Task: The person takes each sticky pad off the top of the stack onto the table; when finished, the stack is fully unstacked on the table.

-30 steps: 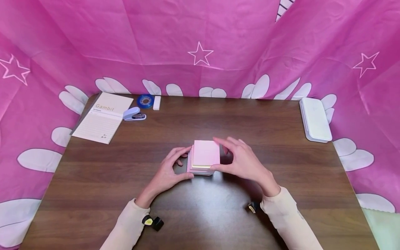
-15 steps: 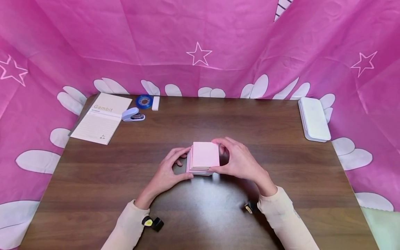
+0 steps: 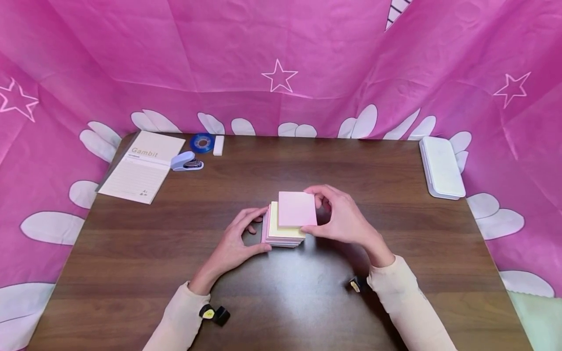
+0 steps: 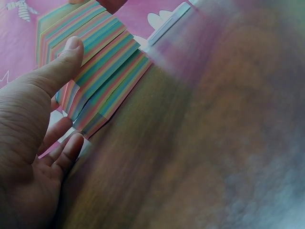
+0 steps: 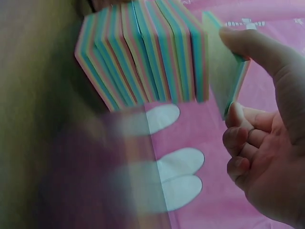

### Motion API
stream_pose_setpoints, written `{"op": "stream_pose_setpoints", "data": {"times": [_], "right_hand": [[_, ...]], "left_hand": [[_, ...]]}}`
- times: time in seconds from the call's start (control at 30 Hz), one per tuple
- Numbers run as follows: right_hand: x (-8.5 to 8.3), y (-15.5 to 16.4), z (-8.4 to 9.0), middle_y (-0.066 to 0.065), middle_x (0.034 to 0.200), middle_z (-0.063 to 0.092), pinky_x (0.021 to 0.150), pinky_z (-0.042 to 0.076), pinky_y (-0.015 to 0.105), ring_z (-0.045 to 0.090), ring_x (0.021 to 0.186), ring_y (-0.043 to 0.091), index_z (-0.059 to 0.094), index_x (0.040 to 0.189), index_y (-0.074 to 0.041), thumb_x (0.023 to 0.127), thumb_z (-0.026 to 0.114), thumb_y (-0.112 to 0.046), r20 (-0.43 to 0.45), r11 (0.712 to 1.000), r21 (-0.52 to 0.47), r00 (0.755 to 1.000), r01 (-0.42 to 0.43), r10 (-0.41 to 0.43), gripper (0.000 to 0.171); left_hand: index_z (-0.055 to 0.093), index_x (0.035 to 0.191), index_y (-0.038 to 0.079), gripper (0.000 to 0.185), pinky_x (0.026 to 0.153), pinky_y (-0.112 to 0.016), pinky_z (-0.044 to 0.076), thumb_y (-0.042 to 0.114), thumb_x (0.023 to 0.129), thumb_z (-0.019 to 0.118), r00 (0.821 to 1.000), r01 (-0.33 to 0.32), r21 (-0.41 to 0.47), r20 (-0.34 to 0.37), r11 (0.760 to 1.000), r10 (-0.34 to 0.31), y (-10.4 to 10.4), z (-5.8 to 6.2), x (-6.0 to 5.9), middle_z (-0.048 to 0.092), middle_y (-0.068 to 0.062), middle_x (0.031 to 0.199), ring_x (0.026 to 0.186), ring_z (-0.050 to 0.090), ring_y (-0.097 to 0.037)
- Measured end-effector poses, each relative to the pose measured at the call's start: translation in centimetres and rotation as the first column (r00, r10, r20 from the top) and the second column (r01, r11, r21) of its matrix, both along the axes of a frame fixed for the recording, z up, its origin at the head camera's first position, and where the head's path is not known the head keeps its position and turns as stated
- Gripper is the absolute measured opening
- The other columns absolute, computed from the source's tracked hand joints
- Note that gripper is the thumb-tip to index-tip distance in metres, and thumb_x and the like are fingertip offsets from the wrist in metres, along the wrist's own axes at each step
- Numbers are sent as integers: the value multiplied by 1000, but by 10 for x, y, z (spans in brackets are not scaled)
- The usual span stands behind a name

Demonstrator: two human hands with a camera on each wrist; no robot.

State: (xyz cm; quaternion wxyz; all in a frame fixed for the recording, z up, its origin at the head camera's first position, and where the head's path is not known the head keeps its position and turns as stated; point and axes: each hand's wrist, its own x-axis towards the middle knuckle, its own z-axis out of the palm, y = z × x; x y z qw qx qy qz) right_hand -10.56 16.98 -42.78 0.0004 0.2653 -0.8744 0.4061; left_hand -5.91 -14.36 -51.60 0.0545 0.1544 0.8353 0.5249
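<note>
The right hand's grip holds a pink pad above the stack.

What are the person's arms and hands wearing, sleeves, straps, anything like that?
Both arms wear long cream sleeves, left and right, ending at the wrists. The left hand and right hand are bare: no gloves, and no rings that can be made out. A small black device with a yellow mark sits at the left cuff, and a similar one at the right cuff.
</note>
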Motion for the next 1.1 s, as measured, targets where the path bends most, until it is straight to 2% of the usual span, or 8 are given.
{"op": "stream_pose_setpoints", "data": {"times": [0.2, 0.4, 0.57, 0.73, 0.87, 0.93, 1.03, 1.1], "right_hand": [[-23, 17, -3, 2, 99, 61, 73, 44, 28, 56, 85, 18, 70, 136, -8, 70, 106, -24, -14, 997, -59, 999, 49, -50, 77], [-51, 34, -17, 9, 100, 63, 77, 46, 29, 58, 89, 23, 69, 140, -6, 74, 105, -16, 31, 985, -119, 992, 126, -123, 76], [-80, 49, -39, 12, 103, 64, 79, 44, 28, 59, 92, 25, 67, 140, -4, 77, 103, -17, 74, 980, -61, 980, 189, -184, 74], [-102, 61, -59, 14, 103, 62, 80, 43, 30, 58, 92, 28, 67, 137, 0, 80, 102, -20, 89, 980, 43, 977, 192, -195, 70], [-113, 66, -68, 14, 105, 61, 82, 44, 37, 57, 95, 29, 66, 138, 1, 80, 102, -28, 64, 977, 139, 983, 162, -172, 74], [-118, 67, -72, 14, 106, 61, 82, 44, 39, 56, 95, 30, 64, 143, 2, 82, 100, -31, 43, 976, 163, 987, 146, -154, 78], [-126, 71, -87, 10, 105, 59, 80, 43, 39, 53, 92, 26, 60, 155, -4, 86, 97, -35, 6, 976, 169, 990, 138, -141, 85], [-129, 72, -94, 9, 104, 59, 80, 42, 40, 52, 90, 25, 60, 158, -8, 90, 94, -35, -20, 979, 151, 991, 137, -136, 81]], "left_hand": [[56, 163, 32, 91, 96, -34, 50, 29, 84, 101, 1000, -5, -16, 21, 1000, 5, 0, -1, 1, 56, 1, 152, 118, 59, -20], [55, 164, 33, 92, 97, -36, 50, 30, 85, 101, 999, -6, -23, 32, 1000, 7, -1, 0, 2, 55, 1, 154, 117, 58, -20], [55, 164, 33, 92, 96, -35, 49, 29, 85, 101, 1000, -3, -14, 20, 1000, 3, -1, -1, 2, 56, 2, 153, 117, 58, -20], [54, 165, 34, 92, 97, -35, 49, 30, 85, 100, 1000, 2, -14, 17, 1000, -2, -1, -2, 2, 55, 1, 153, 116, 58, -20], [54, 165, 32, 92, 97, -35, 49, 31, 86, 100, 1000, 5, -16, 16, 1000, -5, -1, -2, 3, 55, 0, 154, 117, 57, -20], [54, 165, 32, 91, 97, -35, 50, 31, 86, 100, 1000, 5, -16, 13, 1000, -4, -1, -2, 3, 55, 0, 154, 117, 58, -20], [54, 165, 31, 91, 97, -35, 50, 31, 86, 100, 1000, 4, -17, 13, 1000, -3, -1, -1, 3, 55, 0, 153, 118, 58, -20], [54, 165, 32, 91, 97, -35, 50, 31, 86, 100, 1000, 4, -20, 15, 1000, -4, -1, -1, 2, 55, 0, 153, 118, 58, -20]]}}
